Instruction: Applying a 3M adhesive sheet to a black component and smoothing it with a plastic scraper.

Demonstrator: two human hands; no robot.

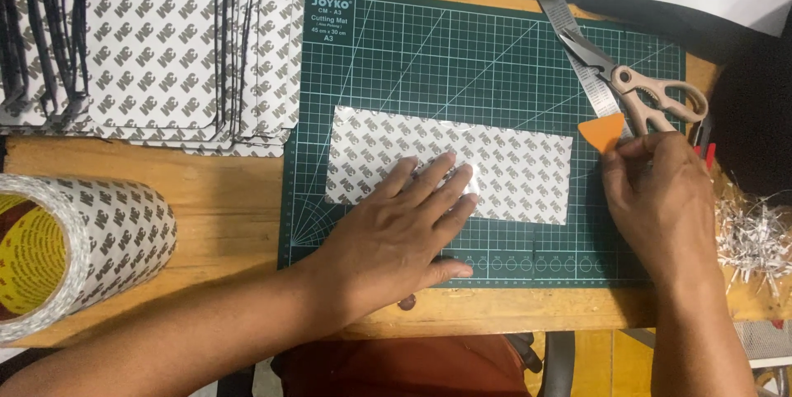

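A rectangular sheet of patterned white adhesive backing (511, 167) lies on the green cutting mat (396, 59). My left hand (396, 232) presses flat on the sheet's lower middle, fingers spread. To the right, at the mat's edge, my right hand (656, 199) pinches a small orange plastic scraper (602, 131) by its lower part, just past the sheet's right edge.
Beige-handled scissors (639, 87) and a metal ruler (577, 42) lie at the mat's upper right. Stacks of patterned sheets (157, 42) fill the upper left. A large tape roll (74, 248) sits at left. Shredded paper strips (755, 236) pile at right.
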